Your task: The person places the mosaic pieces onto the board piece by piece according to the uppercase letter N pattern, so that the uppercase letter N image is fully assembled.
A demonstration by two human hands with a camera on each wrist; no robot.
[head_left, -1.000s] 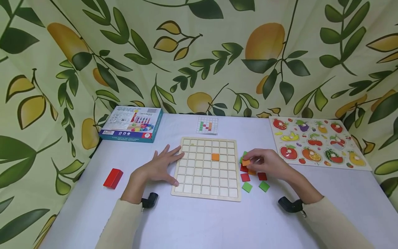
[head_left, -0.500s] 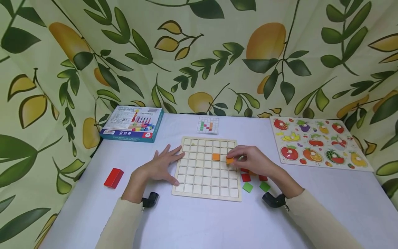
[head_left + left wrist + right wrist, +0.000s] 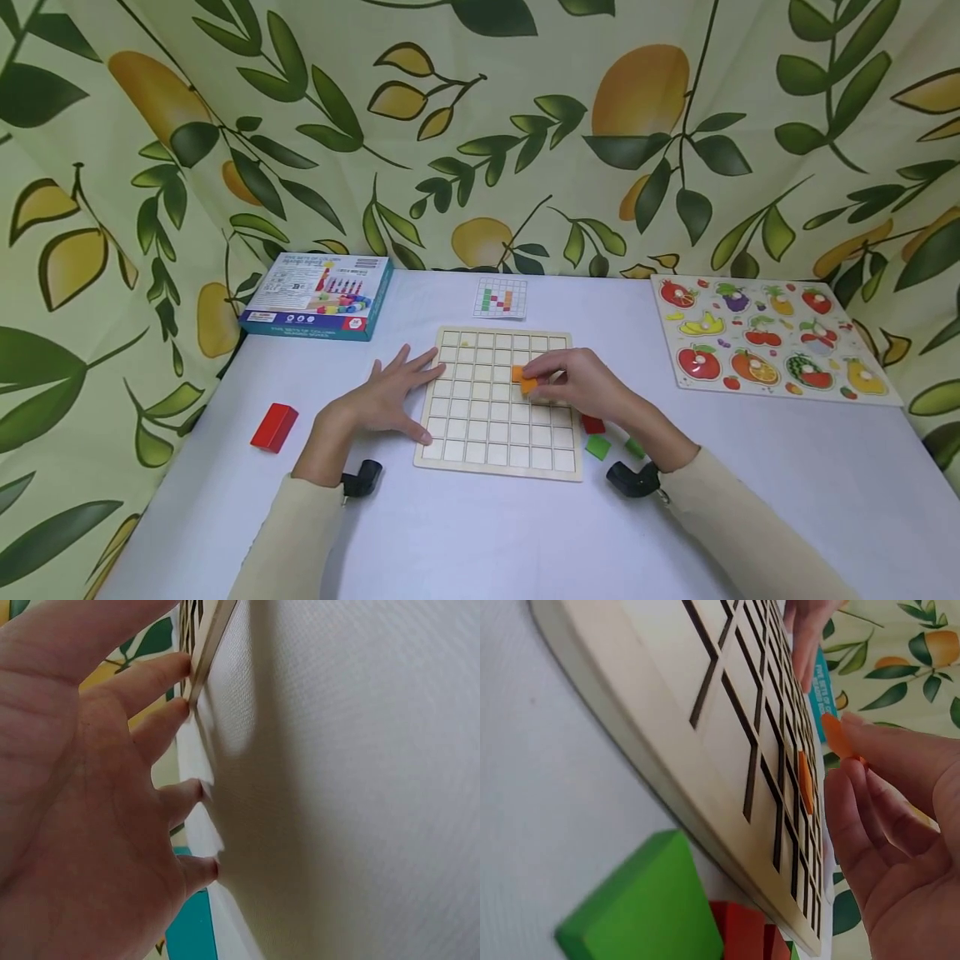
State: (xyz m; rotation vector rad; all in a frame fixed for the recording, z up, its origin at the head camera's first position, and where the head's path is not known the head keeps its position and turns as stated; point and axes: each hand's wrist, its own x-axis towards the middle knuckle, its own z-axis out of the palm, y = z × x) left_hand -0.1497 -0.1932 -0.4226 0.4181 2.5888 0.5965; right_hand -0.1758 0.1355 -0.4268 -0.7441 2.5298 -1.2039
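"What has just changed?"
"The right hand (image 3: 573, 379) has brought an orange tile (image 3: 528, 387) leftward from the loose tiles to above the wooden board (image 3: 498, 473). Thumb and fingers pinch it."
"Is it down in a square?"
"No. The right wrist view shows it tilted and clear of the board; from the head it looks just nearer than the other orange tile (image 3: 517, 374), which lies on the grid."
"And the left hand (image 3: 382, 400)?"
"Spread, grasping nothing, thumb and at least one finger at the board's left edge, as a moment ago."
"Meaning what for the work?"
"I'd judge this tile is past picking up, and placing it remains. Red (image 3: 592, 424) and green tiles (image 3: 597, 448) lie right of the board; the pattern card (image 3: 500, 298) sits beyond its far edge."
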